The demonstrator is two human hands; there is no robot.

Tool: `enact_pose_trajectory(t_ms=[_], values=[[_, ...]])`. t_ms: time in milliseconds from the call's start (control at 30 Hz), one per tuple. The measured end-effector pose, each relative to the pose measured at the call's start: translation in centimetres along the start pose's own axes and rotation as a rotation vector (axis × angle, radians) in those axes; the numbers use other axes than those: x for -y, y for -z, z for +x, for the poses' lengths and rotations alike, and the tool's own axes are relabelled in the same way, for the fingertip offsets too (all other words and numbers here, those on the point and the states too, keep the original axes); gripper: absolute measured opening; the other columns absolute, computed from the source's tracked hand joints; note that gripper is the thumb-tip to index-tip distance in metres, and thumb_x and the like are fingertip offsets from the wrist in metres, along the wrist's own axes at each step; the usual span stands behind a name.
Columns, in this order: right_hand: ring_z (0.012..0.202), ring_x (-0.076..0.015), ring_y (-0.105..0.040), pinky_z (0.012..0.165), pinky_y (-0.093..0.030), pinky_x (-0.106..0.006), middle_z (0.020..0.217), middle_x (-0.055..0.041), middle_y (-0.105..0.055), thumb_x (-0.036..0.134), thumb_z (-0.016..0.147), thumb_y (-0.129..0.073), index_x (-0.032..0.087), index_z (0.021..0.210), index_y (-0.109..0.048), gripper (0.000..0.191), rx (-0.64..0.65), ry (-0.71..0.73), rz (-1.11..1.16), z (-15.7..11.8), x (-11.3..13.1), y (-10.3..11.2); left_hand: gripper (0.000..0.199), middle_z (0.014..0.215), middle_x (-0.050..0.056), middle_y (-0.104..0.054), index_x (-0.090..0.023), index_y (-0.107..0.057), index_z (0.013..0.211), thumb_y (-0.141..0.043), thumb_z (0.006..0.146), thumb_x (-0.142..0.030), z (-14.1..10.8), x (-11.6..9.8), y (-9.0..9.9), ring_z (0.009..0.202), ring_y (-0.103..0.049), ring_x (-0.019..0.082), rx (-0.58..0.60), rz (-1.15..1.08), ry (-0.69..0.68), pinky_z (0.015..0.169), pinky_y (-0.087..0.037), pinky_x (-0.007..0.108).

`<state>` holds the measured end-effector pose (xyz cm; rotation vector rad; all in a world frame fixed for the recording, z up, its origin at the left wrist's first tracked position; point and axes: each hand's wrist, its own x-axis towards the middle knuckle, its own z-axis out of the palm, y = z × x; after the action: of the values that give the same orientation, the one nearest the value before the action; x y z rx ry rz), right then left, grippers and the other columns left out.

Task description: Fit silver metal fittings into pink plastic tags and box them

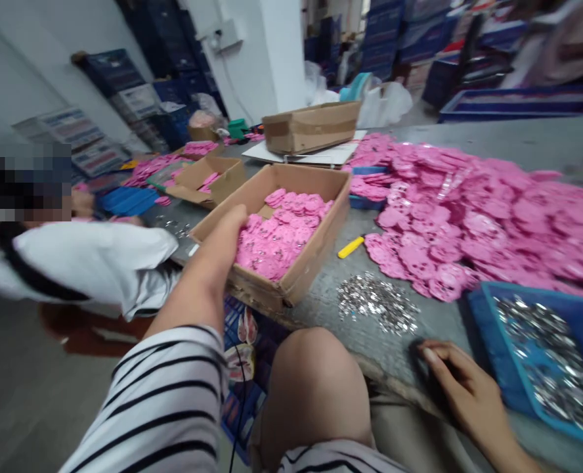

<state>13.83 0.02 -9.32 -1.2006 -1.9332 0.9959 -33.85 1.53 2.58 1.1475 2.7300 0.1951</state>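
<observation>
Fingers curl loosely on the right hand [463, 378], hide on the left hand [235, 226], holds unclear; the bendable-looking cardboard box [318, 256] probably suits gripping at opposite sides.

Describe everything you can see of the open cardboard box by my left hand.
The box is brown, rectangular and open-topped, apparently plain cardboard. It stands upright near the edge of the gray table, partly filled with pink pieces. Your left hand reaches over its side; whether it grips anything is unclear.

Head-worn view, facing forward and down, seemingly near the tabletop [442, 322]
</observation>
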Motion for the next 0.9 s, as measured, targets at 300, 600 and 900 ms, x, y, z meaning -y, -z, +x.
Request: enact_pose_trajectory(t_ms=[300, 600, 900], values=[[0.069, -0.0209, -0.061, 0.067, -0.049, -0.035, 0.071, -0.0060, -0.065, 0.058, 0.081, -0.053, 0.023, 0.057, -0.053, 0.043, -0.031, 0.027, 0.131, -0.2, 0.2, -1.2, 0.034, 0.127, 0.011, -0.062, -0.019, -0.057, 0.121, -0.042, 0.091, -0.024, -5.8, -14.2, 1.4, 0.119, -0.055, 0.029, -0.185, 0.082, -0.617, 0.103, -0.039, 0.042], [0.066, -0.0183, -0.057, 0.065, -0.045, -0.032, 0.068, -0.0034, -0.062, 0.048, 0.084, -0.052, 0.023, 0.058, -0.049, 0.037, -0.047, 0.097, 0.166, -0.2, -0.1, -1.8, 0.055, 0.145, 0.017, -0.045, -0.019, -0.044, 0.138, -0.047, 0.084, -0.013, -10.4, -24.5, -8.6, 0.130, -0.044, 0.034, 0.168, 0.472, -0.869, 0.102, -0.039, 0.049], [0.069, -0.0190, -0.056, 0.066, -0.042, -0.032, 0.069, -0.0025, -0.059, 0.037, 0.083, -0.051, 0.023, 0.062, -0.048, 0.025, -0.044, 0.073, 0.110, 0.0, -0.4, -2.6, 0.045, 0.133, 0.021, -0.053, -0.008, -0.052, 0.126, -0.030, 0.086, -0.005, -10.0, -22.3, -10.5, 0.128, -0.046, 0.030, 0.125, 0.535, -1.007, 0.112, -0.024, 0.049]])
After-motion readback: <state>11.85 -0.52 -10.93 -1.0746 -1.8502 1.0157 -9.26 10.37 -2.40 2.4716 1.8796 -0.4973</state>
